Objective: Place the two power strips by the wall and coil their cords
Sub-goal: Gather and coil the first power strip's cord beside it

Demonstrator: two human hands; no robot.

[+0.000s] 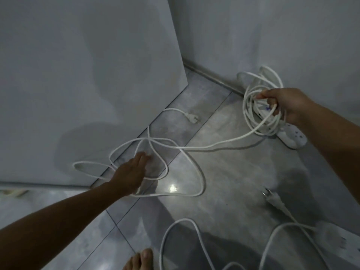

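Power strip number one point(292, 140), white, lies just below and behind the right hand point(282, 108), close to the foot of the wall point(272, 36). Its near end passes under the curled fingers point(272, 103), and whether they grip it too cannot be told. Those fingers are closed tight round a coil point(248, 106) of white cord, several turns bunched together. The thumb presses the top of the bundle, and the loops hang down from the knuckles over the strip.

From the bottom of the coil the loose cord point(194, 148) runs away from the right fingertips toward the left hand point(130, 172), sagging above the tiled floor point(224, 182). There it spreads into untidy overlapping loops. The left fingers point(143, 155) are straight and held together, palm down, reaching forward over these loops. Cord passes in front of, beside and beneath them, but whether they touch it cannot be told. Beyond the left fingertips the cord ends in a plug point(191, 118) lying on the floor beside the edge of a pale panel point(87, 75).

Well below the right hand, toward the person, a second plug point(272, 199) rests on the tiles. Its cord point(175, 230) curves off in wide arcs toward the bottom edge. At the far lower right a dim white shape with dots, seemingly the second power strip point(340, 244), lies on the floor. A bare foot point(140, 260) shows beneath the left forearm.
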